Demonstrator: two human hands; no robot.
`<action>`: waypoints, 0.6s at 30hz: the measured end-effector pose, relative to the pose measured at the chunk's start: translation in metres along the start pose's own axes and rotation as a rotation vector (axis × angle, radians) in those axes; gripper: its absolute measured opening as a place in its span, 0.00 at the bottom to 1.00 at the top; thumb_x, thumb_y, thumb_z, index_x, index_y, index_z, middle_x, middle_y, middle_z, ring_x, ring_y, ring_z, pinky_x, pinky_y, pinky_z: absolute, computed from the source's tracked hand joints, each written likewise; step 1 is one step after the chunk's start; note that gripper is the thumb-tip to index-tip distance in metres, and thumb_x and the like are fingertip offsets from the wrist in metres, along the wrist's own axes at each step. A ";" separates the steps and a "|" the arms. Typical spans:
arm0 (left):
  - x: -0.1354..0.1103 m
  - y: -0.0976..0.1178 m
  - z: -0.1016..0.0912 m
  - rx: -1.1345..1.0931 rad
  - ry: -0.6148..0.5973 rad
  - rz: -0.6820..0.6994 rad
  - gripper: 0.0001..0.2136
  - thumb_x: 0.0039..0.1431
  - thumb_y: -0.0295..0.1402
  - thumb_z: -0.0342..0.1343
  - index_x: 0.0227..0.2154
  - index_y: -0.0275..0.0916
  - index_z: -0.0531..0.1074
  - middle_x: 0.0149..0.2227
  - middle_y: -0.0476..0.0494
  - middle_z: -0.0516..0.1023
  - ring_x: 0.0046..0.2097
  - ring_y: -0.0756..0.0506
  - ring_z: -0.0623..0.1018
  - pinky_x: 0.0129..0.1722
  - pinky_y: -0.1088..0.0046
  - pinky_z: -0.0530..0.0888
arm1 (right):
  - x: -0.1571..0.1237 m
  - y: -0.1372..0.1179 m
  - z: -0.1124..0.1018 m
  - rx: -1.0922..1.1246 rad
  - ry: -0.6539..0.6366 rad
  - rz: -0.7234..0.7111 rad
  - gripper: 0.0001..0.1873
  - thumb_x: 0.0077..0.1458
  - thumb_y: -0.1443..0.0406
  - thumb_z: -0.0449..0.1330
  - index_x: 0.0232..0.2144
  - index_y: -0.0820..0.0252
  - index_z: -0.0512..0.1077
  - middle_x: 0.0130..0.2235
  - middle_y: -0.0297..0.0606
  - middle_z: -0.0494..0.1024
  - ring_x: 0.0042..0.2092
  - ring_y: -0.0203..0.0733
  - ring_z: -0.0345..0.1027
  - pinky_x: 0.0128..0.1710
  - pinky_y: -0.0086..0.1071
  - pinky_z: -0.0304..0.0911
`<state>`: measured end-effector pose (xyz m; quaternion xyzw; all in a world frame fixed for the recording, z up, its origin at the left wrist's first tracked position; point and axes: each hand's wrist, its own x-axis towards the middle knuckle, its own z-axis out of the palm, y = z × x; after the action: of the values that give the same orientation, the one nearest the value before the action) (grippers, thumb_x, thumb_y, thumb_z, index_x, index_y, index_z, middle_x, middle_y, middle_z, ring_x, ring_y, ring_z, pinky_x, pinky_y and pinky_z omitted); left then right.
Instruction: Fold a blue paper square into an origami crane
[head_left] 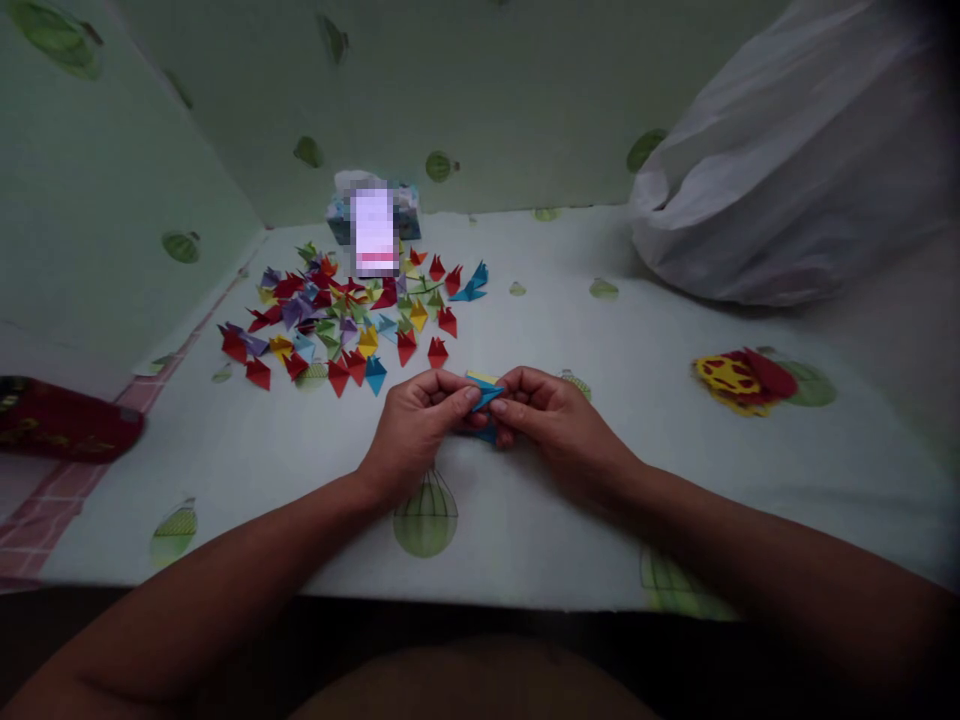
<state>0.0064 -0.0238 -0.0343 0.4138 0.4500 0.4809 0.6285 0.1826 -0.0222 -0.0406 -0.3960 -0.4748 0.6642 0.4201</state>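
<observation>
Between my two hands is a small folded piece of blue paper [487, 392], with a strip of yellow showing along its upper edge. My left hand [427, 415] pinches its left side between thumb and fingers. On the other side, my right hand [540, 410] grips the right end, thumb and fingertips pressed together. More blue shows below the fingertips, partly hidden by them. Beyond my left hand lies a spread of small folded paper pieces [406, 346] in red, purple, yellow, green and blue, with pointed tips.
A tissue box [409, 212] stands at the back, with a blurred bright screen [373, 225] before it. A white plastic bag [750, 200] bulges at the right. Yellow and red paper cutouts [731, 378] lie right of my hands. A dark red cylinder [67, 420] lies at far left.
</observation>
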 end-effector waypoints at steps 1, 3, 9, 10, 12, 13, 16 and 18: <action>0.000 0.000 0.000 0.001 -0.005 0.000 0.10 0.51 0.36 0.71 0.30 0.36 0.78 0.27 0.49 0.82 0.28 0.52 0.81 0.32 0.78 0.80 | 0.000 0.000 0.000 0.006 0.000 0.004 0.13 0.53 0.60 0.69 0.32 0.62 0.71 0.28 0.31 0.75 0.28 0.30 0.66 0.33 0.29 0.62; -0.001 0.001 0.001 0.005 -0.004 0.003 0.09 0.51 0.35 0.71 0.30 0.35 0.78 0.27 0.49 0.82 0.28 0.52 0.81 0.32 0.78 0.80 | 0.000 -0.001 0.000 0.013 0.007 0.008 0.13 0.53 0.60 0.69 0.32 0.62 0.71 0.29 0.32 0.76 0.28 0.30 0.66 0.33 0.29 0.62; -0.001 0.004 0.004 0.026 0.008 0.030 0.09 0.50 0.34 0.71 0.29 0.35 0.78 0.27 0.48 0.82 0.28 0.52 0.81 0.32 0.77 0.80 | 0.001 -0.001 0.000 0.037 0.004 0.006 0.15 0.51 0.59 0.71 0.32 0.62 0.71 0.28 0.31 0.74 0.27 0.30 0.66 0.32 0.29 0.63; -0.001 0.004 0.004 0.037 0.007 0.031 0.09 0.50 0.35 0.71 0.29 0.35 0.78 0.27 0.49 0.82 0.28 0.52 0.81 0.32 0.77 0.80 | 0.001 -0.001 0.000 0.042 0.005 0.006 0.15 0.51 0.59 0.71 0.32 0.62 0.71 0.28 0.31 0.75 0.27 0.30 0.65 0.32 0.29 0.63; -0.001 0.004 0.004 0.056 0.006 0.031 0.10 0.50 0.35 0.71 0.29 0.35 0.78 0.26 0.49 0.81 0.28 0.51 0.80 0.32 0.76 0.80 | 0.001 -0.001 0.000 0.042 0.005 0.007 0.15 0.51 0.59 0.71 0.31 0.62 0.71 0.28 0.32 0.75 0.27 0.30 0.65 0.32 0.29 0.62; -0.001 0.004 0.004 0.062 0.004 0.029 0.10 0.50 0.35 0.71 0.29 0.35 0.78 0.26 0.49 0.81 0.28 0.51 0.80 0.32 0.76 0.80 | 0.001 -0.001 0.000 0.040 0.003 0.008 0.14 0.52 0.59 0.70 0.30 0.61 0.70 0.28 0.32 0.76 0.27 0.30 0.65 0.32 0.29 0.62; -0.002 0.004 0.004 0.064 -0.003 0.021 0.10 0.50 0.36 0.71 0.29 0.35 0.78 0.26 0.48 0.81 0.27 0.51 0.80 0.33 0.75 0.80 | 0.000 -0.002 0.000 0.047 -0.007 0.024 0.14 0.52 0.60 0.70 0.29 0.61 0.70 0.28 0.32 0.76 0.27 0.30 0.65 0.32 0.29 0.62; -0.002 0.004 0.004 0.070 -0.008 0.017 0.10 0.50 0.36 0.71 0.29 0.35 0.77 0.25 0.48 0.81 0.27 0.51 0.80 0.33 0.75 0.80 | -0.001 -0.002 0.001 0.060 0.000 0.039 0.14 0.52 0.60 0.70 0.29 0.61 0.69 0.27 0.31 0.75 0.27 0.31 0.65 0.32 0.29 0.61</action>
<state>0.0094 -0.0256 -0.0293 0.4415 0.4603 0.4686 0.6113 0.1826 -0.0227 -0.0383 -0.3924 -0.4469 0.6861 0.4189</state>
